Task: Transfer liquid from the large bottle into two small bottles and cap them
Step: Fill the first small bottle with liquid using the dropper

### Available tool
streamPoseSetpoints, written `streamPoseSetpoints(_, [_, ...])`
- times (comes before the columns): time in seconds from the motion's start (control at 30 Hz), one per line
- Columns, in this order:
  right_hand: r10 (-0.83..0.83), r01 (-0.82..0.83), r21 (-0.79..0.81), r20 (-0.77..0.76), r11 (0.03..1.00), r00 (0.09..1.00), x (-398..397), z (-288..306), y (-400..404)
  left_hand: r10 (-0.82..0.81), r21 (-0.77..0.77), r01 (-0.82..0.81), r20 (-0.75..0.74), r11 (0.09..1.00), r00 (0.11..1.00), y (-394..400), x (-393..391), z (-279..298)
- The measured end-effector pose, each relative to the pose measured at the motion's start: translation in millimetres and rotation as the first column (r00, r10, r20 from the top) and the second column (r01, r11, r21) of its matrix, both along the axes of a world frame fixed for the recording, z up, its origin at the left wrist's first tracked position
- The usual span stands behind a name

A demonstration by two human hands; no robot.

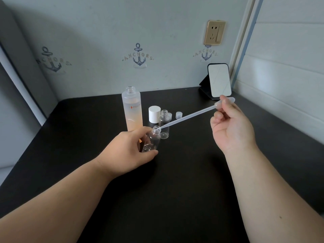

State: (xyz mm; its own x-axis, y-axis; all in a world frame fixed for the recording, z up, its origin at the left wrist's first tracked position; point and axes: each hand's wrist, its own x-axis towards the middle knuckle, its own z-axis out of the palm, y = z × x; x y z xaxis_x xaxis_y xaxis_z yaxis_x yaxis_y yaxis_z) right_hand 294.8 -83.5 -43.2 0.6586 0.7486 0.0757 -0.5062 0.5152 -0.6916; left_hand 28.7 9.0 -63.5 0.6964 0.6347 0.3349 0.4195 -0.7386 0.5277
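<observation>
Large bottle (132, 109) label reads "s mpco"; wall stickers (138, 56) read "ANCHORS".

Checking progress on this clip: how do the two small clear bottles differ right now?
The held small bottle is tilted in the left hand; the other small bottle stands upright on the table, untouched. The pipette, pinched by the right hand, has its tip at the held small bottle's mouth; nothing is at the other small bottle's mouth. Both are clear and uncapped.
</observation>
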Motion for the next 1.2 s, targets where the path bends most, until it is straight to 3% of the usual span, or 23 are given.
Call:
streamPoseSetpoints(0.47, [-0.015,0.008,-0.041,-0.183,0.999,0.983,-4,19,-3,0.165,-0.165,-0.193,-0.170,0.967,0.972,7,5,12])
streamPoseSetpoints(0.6, [0.005,-0.028,-0.107,-0.206,0.994,0.978,-8,14,-4,0.179,-0.186,-0.211,-0.176,0.960,0.968,1,9,12])
streamPoseSetpoints(0.73, [0.015,-0.038,-0.069,-0.305,0.997,0.952,-8,6,-6,0.235,-0.184,-0.261,-0.150,0.948,0.960,-8,10,4])
streamPoseSetpoints(0.9, [0.046,-0.058,-0.033,-0.286,0.998,0.957,-7,-2,-7,0.228,-0.196,-0.253,-0.139,0.947,0.964,-15,5,4])
streamPoseSetpoints(0.97, [0.040,-0.050,-0.029,-0.276,0.998,0.960,-5,-5,-7,0.178,-0.304,-0.188,-0.061,0.934,0.982,-17,-3,9])
streamPoseSetpoints(1.03, [0.041,-0.048,-0.022,-0.262,0.999,0.964,-3,-5,-7,0.221,-0.388,-0.148,0.151,0.910,0.963,-18,-12,13])
streamPoseSetpoints(1.1, [0.047,-0.052,-0.014,-0.235,0.999,0.971,-3,-6,-6,0.384,-0.345,-0.264,0.350,0.901,0.854,-16,-17,14])
streamPoseSetpoints(1.2, [0.053,-0.055,-0.003,-0.206,0.999,0.977,-4,-6,-6,0.522,-0.308,-0.422,0.458,0.853,0.720,-7,-12,13])
